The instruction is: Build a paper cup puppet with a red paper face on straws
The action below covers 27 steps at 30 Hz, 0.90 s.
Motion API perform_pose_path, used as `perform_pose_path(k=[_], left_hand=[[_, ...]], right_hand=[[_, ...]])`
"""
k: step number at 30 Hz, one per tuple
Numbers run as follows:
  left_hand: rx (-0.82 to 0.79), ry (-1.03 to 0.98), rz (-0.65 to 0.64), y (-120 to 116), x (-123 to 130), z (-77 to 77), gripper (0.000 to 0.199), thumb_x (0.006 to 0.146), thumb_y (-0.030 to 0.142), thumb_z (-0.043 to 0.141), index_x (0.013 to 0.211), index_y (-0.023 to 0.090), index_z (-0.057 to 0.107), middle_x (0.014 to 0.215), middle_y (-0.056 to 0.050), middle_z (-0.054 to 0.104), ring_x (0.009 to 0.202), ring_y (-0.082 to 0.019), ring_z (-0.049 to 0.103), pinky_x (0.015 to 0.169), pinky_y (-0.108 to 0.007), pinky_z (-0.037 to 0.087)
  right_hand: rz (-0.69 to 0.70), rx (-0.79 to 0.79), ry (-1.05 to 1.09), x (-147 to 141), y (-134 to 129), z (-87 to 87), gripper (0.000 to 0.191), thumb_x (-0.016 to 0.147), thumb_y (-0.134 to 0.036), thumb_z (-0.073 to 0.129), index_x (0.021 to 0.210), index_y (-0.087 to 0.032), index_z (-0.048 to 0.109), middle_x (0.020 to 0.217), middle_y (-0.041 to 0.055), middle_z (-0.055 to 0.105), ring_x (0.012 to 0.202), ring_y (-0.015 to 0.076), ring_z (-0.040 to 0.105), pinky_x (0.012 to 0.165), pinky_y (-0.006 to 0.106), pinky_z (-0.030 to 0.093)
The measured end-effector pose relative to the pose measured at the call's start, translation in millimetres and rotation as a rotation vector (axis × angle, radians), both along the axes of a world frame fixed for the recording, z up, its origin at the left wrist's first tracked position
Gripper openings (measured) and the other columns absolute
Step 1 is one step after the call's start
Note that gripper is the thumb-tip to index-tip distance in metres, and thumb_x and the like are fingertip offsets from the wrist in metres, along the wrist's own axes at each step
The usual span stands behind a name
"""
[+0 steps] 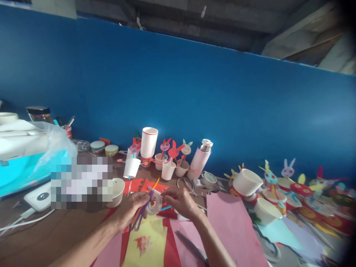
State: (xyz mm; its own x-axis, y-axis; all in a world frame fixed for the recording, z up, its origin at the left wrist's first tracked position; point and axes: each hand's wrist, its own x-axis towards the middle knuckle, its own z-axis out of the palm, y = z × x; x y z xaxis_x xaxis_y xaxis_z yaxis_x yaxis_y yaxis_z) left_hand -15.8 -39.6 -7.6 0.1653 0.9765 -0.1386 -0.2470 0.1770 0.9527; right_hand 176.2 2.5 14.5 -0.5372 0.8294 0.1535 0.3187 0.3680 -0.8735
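My left hand is closed around a bundle of purple strips that look like fuzzy craft stems, with an orange stick poking out above. Just right of those fingers is a small, round, clear or whitish container; which hand supports it is hard to see. My right hand is pinched at the container's upper right edge, and whatever its fingertips hold is too small to make out. A blue stick shows below the right fingers. Under both hands lie yellow paper and pink paper.
Paper cups with rabbit-like faces stand behind my hands, beside a cup stack and a thermos. Scissors lie near my right forearm. More decorated cups crowd the right. A power bank sits left, before a blue wall.
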Motion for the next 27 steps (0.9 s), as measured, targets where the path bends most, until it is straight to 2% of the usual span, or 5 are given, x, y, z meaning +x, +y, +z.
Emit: perform_pose_path(k=[4,8,12,21,27], left_hand=[[-0.006,-0.013,-0.005,3.9,-2.5,-7.1,0.028,0.070,0.040,0.065,0.072,0.012,0.065,0.063,-0.001,0.060,0.042,-0.007,0.049,0.040,-0.018,0.040],[0.019,-0.019,-0.041,5.3,-3.3,-9.8,0.032,0.072,0.040,0.063,0.080,0.010,0.067,0.064,-0.003,0.059,0.046,-0.009,0.050,0.041,-0.019,0.042],[0.034,-0.018,-0.061,5.4,-2.7,-12.4,0.033,0.075,0.040,0.061,0.085,0.009,0.067,0.064,-0.004,0.059,0.046,-0.009,0.050,0.041,-0.019,0.042],[0.024,-0.024,-0.085,4.6,-2.7,-14.2,0.031,0.076,0.039,0.059,0.084,0.010,0.067,0.066,-0.005,0.061,0.047,-0.009,0.050,0.041,-0.019,0.040],[-0.008,-0.031,-0.043,5.9,-6.0,-13.5,0.030,0.072,0.040,0.063,0.078,0.011,0.067,0.061,-0.002,0.059,0.044,-0.009,0.051,0.042,-0.020,0.040]], right_hand=[[0.021,0.316,-0.209,-2.5,-7.2,5.6,0.019,0.081,-0.017,0.050,0.089,-0.021,0.068,0.078,0.0010,0.069,0.069,0.0135,0.062,0.063,0.021,0.041],[-0.008,0.647,-0.437,-5.0,-11.5,6.3,0.019,0.085,-0.020,0.047,0.085,-0.020,0.066,0.070,0.0020,0.067,0.063,0.0125,0.060,0.059,0.021,0.035],[-0.040,0.845,-0.593,-5.7,-12.0,1.2,0.020,0.087,-0.023,0.043,0.080,-0.019,0.062,0.062,0.0020,0.063,0.056,0.0122,0.055,0.053,0.022,0.029],[-0.103,0.820,-0.592,-11.7,-11.4,-7.2,0.018,0.084,-0.018,0.040,0.076,-0.016,0.056,0.063,0.0040,0.060,0.056,0.0136,0.053,0.052,0.023,0.028],[-0.086,0.718,-0.521,-8.3,-10.1,1.9,0.017,0.083,-0.014,0.044,0.077,-0.017,0.059,0.068,0.0017,0.065,0.061,0.0113,0.058,0.055,0.019,0.034]])
